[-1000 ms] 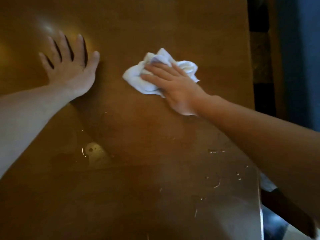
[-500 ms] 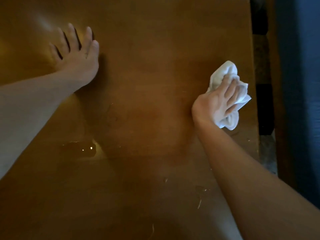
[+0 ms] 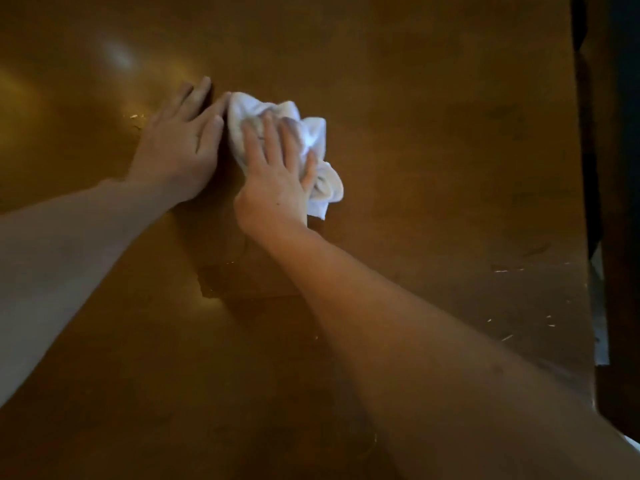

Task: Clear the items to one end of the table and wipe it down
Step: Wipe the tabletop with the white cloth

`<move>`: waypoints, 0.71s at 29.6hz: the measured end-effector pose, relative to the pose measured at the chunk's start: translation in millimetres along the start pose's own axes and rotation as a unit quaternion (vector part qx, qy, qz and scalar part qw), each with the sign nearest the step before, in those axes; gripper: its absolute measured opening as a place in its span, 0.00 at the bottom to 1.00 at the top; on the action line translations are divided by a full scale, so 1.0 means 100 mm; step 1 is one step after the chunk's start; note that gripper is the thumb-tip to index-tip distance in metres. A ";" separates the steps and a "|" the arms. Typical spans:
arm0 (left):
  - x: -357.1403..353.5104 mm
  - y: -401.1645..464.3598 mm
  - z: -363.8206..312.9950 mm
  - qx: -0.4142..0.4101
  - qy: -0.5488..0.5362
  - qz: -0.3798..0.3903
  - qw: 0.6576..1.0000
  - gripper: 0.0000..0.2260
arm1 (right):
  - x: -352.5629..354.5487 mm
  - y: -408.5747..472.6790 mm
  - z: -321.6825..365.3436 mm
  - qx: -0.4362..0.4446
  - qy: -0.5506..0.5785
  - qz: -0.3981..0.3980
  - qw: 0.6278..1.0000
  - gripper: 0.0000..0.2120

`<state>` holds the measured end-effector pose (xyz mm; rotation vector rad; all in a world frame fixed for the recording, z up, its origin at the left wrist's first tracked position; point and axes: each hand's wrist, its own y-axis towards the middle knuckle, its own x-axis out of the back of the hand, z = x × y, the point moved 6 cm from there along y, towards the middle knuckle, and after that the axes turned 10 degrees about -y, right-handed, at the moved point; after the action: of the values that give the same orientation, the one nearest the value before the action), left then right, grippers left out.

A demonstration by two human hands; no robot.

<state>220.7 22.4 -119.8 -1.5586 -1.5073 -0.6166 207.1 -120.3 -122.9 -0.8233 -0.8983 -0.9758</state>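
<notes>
A crumpled white cloth (image 3: 313, 140) lies on the glossy brown wooden table (image 3: 433, 150), left of centre. My right hand (image 3: 277, 171) presses down on the cloth, fingers spread over it and gripping its folds. My left hand (image 3: 180, 143) rests flat on the table right beside the cloth, fingers together, its fingertips touching the cloth's left edge. It holds nothing.
The table's right edge (image 3: 585, 237) runs down the frame, with a dark gap and dark furniture beyond it. Small pale crumbs or scratches (image 3: 509, 270) dot the surface near that edge. A wet patch (image 3: 221, 282) shines below my hands.
My right hand swept the cloth from the right edge of the table back left to beside my left hand. My left hand's fingers have closed together.
</notes>
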 end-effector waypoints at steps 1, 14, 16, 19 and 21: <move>-0.01 -0.19 0.03 0.008 0.011 -0.005 1.000 0.27 | 0.01 -0.04 0.03 0.078 -0.024 0.025 0.996 0.40; -0.31 -1.10 -0.20 0.109 0.054 0.002 0.993 0.26 | 0.55 -0.62 -1.39 0.237 -0.031 0.090 0.967 0.32; -0.30 -1.12 -0.22 0.115 0.055 0.004 0.992 0.24 | 0.74 -0.71 -1.85 0.170 -0.032 0.062 0.983 0.31; -0.33 -1.18 -0.24 0.112 0.069 0.011 0.991 0.26 | 1.05 -0.92 -2.62 0.030 -0.049 0.001 0.998 0.30; -0.37 -1.30 -0.22 0.110 0.074 0.007 0.991 0.27 | 1.18 -1.13 -2.94 -0.076 -0.057 -0.034 0.995 0.28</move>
<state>94.0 -28.7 -108.6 -1.3242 -1.4007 -0.5270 209.5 -456.7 -113.6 -0.9911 -0.9630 -1.0753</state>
